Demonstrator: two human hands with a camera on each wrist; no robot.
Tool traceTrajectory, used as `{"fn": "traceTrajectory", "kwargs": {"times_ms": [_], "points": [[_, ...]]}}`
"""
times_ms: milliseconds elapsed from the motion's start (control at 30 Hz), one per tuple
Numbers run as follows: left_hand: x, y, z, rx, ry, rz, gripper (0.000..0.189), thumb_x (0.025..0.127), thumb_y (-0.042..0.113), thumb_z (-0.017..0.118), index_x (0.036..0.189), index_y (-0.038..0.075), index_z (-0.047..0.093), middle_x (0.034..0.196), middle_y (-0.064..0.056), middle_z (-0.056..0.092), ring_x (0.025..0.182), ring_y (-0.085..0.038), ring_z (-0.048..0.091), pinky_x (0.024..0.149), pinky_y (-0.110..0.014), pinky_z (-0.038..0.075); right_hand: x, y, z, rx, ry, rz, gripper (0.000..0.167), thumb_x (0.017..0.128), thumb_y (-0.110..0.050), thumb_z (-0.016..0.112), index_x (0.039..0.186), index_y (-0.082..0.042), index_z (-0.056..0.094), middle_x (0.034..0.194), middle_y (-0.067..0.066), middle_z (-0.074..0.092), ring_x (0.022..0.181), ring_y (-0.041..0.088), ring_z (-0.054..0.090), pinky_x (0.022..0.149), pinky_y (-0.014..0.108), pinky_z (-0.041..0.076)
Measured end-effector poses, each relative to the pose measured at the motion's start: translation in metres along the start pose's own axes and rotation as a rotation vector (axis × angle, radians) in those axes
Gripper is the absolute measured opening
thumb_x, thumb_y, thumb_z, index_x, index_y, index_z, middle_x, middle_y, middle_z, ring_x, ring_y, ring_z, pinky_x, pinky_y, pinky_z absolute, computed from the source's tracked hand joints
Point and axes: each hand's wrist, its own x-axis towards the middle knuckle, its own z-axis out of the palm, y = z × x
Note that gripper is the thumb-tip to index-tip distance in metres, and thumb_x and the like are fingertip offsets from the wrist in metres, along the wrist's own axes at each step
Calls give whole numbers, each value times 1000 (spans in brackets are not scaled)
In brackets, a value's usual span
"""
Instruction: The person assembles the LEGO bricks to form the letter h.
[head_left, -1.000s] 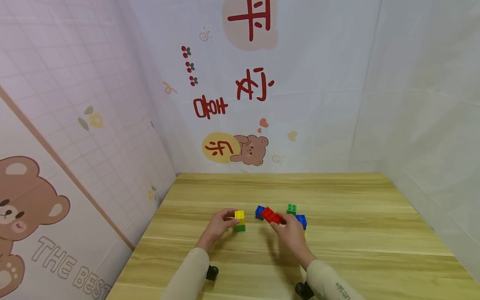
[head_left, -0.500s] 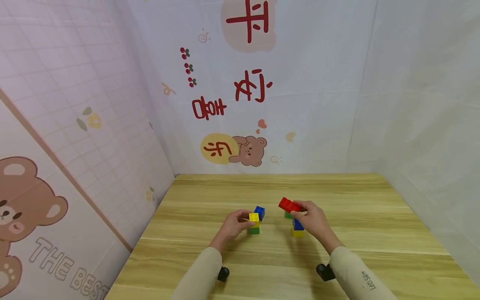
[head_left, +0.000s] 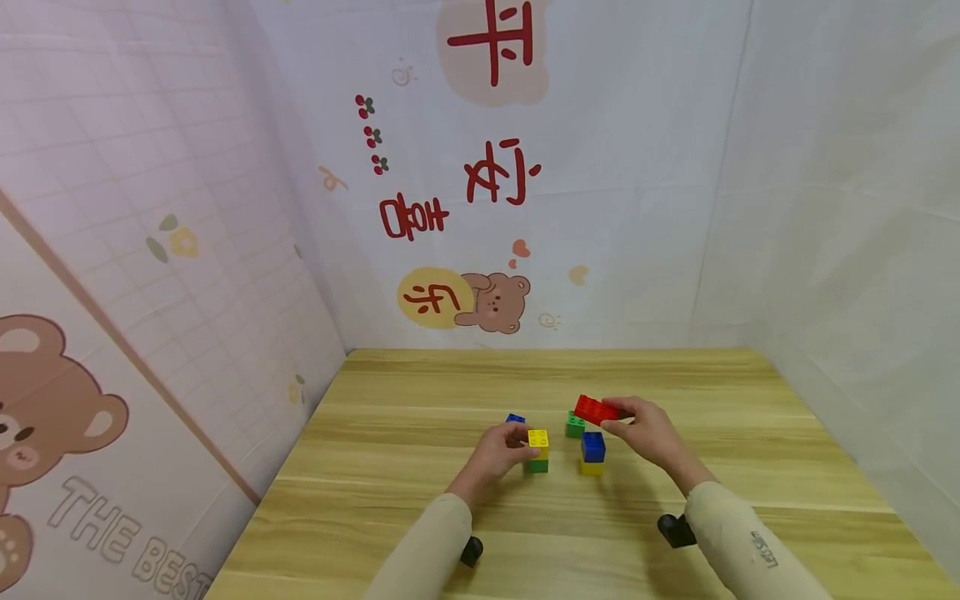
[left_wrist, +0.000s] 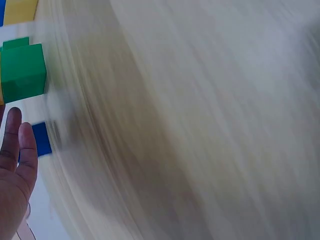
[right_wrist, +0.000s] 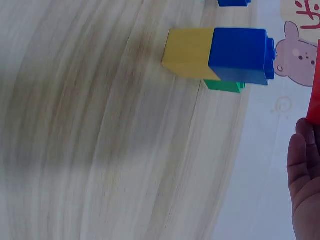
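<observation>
My left hand (head_left: 501,452) pinches a stack of two toy building bricks, a yellow brick (head_left: 537,439) on top of a green brick (head_left: 538,467). Between the thumb and fingers of my right hand (head_left: 651,429) is a red brick (head_left: 595,409), held up off the table and slightly tilted. Below and left of that hand stands a second stack, a blue brick (head_left: 593,447) on a yellow brick (right_wrist: 190,52). Just behind it sits a single green brick (head_left: 575,425), partly covered by the red one. Another blue brick (head_left: 515,419) shows behind my left hand, mostly hidden.
All the bricks are on or above a wood-grain table (head_left: 420,392). A printed white cloth (head_left: 630,208) hangs behind the table, with more cloth at both sides. A black piece (head_left: 677,531) sits by the right sleeve, and a similar one (head_left: 471,551) by the left.
Both hands have moved to the right in the head view. The red brick went from near the single blue brick to above the green one. The yellow-green stack came closer to the blue-yellow stack.
</observation>
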Motion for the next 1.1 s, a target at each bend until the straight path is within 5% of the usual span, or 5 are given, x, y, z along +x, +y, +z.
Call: {"fn": "traceTrajectory", "kwargs": {"times_ms": [467, 1100], "points": [[10, 14, 26, -20, -33, -18, 34, 88, 20, 77, 119, 13, 67, 106, 3, 65, 95, -17, 60, 84, -34, 53, 8, 7, 1, -25, -71, -37, 40, 92, -11, 70, 128, 4, 62, 118, 16, 64, 102, 31, 60, 83, 44, 53], [13, 16, 35, -6, -50, -44, 33, 88, 25, 78, 119, 18, 68, 109, 7, 64, 101, -18, 59, 87, -38, 53, 14, 6, 18, -30, -171, -51, 35, 90, -8, 72, 124, 0, 67, 110, 6, 64, 99, 25, 59, 81, 41, 52]]}}
